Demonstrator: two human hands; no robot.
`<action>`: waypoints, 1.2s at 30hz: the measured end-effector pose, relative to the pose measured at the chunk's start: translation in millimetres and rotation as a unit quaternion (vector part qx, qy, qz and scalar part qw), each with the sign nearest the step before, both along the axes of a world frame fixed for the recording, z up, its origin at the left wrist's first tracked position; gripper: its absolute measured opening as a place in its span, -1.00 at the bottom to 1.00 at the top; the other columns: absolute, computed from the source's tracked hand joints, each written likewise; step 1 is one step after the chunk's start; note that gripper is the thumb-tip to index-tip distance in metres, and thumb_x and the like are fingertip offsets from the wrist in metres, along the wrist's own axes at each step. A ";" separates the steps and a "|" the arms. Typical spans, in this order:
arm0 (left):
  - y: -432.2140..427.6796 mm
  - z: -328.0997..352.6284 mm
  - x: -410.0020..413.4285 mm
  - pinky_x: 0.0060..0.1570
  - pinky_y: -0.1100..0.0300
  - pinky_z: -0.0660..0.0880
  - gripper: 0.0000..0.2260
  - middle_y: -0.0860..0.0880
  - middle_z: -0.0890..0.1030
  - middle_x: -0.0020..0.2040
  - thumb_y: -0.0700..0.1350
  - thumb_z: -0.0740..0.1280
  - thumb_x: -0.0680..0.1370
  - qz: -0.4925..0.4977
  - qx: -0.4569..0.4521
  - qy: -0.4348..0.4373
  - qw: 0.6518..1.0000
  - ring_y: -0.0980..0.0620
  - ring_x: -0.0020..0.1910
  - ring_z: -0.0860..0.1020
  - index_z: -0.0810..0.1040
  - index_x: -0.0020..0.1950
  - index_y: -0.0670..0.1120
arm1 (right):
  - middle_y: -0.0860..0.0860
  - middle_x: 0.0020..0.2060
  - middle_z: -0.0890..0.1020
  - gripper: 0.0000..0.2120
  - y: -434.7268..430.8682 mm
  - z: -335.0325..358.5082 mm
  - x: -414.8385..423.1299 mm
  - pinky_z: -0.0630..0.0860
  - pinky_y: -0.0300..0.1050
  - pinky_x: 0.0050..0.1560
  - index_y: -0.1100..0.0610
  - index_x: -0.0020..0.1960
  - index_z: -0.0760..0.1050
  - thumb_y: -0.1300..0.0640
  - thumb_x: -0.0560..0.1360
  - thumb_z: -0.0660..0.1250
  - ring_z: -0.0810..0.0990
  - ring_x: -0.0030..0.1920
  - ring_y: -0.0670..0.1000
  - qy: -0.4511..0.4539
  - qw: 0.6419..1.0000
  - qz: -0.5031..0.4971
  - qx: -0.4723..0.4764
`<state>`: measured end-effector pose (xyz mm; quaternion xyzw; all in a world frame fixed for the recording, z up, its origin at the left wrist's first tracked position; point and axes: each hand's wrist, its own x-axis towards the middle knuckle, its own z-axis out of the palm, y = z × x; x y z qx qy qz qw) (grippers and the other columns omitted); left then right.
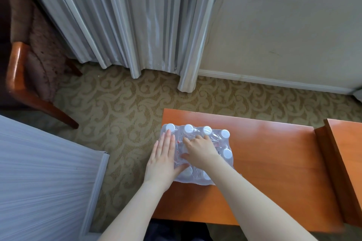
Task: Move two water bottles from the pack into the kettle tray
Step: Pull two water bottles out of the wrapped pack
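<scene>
Both our forearms come up from the bottom edge to the pack [197, 154], which sits at the near-left corner of the orange table [274, 162], close to the table's left edge. Our left hand [163, 159] lies flat and open, fingers straight, pressed on the left side of the wrap w/ the thumb reaching across the top; it grips nothing, just steadies. Our right hand [200, 149] sits on the middle of the pack, fingers curled down into the plastic film between the caps. Can't tell if it has a bottle neck or only film, as the fingertips are hidden.

Risks, as we judge them:
- Pack is right at the table's corner, so a hard tug to the left could drag it off the edge onto the carpet [121, 107].
- Film may stretch instead of tearing, then give all at once; bottles could tip or roll out.
- Loose bottles next to the one pulled may topple once the wrap stops holding them.
- Kettle tray isn't in view at all, so the carry path and drop spot are unknown from here.

Counts:
- Hands: 2, both on the pack.
- Packs: 1, wrap looks mostly intact.
- Caps clearly seen: 5 (4 in the far row, 1 on the right side); approx 2 more show faintly at the near edge, rest hidden under our hands, so no full bottle total.
- Bottles out of the pack: 0 seen.
- Tables: 1, plus a 2nd orange unit [346, 162] at far right.
- Chairs: 1 [25, 68], far left by the curtain [137, 21].
</scene>
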<state>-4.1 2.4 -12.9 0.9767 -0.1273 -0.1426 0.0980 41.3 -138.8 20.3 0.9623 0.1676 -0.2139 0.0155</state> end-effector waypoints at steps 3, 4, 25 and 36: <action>0.5 -1.4 0.0 0.43 0.09 -0.37 -0.14 -0.06 -0.52 0.45 0.44 -0.38 0.33 0.000 0.002 -0.004 1.000 -0.04 0.45 -0.46 -0.56 0.39 -0.10 | 0.16 -0.02 0.65 -0.63 1.4 -9.4 0.9 0.32 0.07 0.13 0.19 0.14 0.34 -0.04 0.48 0.29 0.52 0.08 0.19 -0.007 1.000 0.000 0.022; 0.7 -2.0 0.1 0.42 0.09 -0.37 -0.14 -0.06 -0.53 0.45 0.44 -0.37 0.33 0.000 0.002 -0.006 1.000 -0.04 0.45 -0.46 -0.57 0.39 -0.10 | 0.16 -0.04 0.66 -0.66 1.1 -11.4 0.4 0.31 0.06 0.11 0.19 0.12 0.35 -0.01 0.48 0.29 0.52 0.07 0.19 -0.017 0.999 -0.007 0.038; 0.5 17.8 9.0 0.49 0.06 -0.25 0.01 -0.06 -0.39 0.54 0.45 0.09 0.41 0.018 -0.071 0.105 0.992 -0.02 0.52 -0.35 -0.40 0.49 -0.12 | 0.05 -0.39 0.49 -0.75 -42.4 153.6 -7.8 0.23 -0.16 -0.23 0.16 -0.18 0.42 0.02 0.38 0.42 0.35 -0.37 0.02 -0.165 0.913 -0.179 0.326; -22.2 156.7 66.6 0.16 0.24 0.45 -0.35 0.31 0.54 0.20 0.15 0.52 0.17 0.025 -0.440 0.170 0.882 0.26 0.20 0.50 0.43 0.23 0.33 | -0.06 -0.42 0.39 -0.75 -26.8 173.3 -11.8 0.20 -0.22 -0.30 -0.01 -0.23 0.31 -0.01 0.37 0.40 0.35 -0.35 -0.01 -0.142 0.920 -0.141 0.337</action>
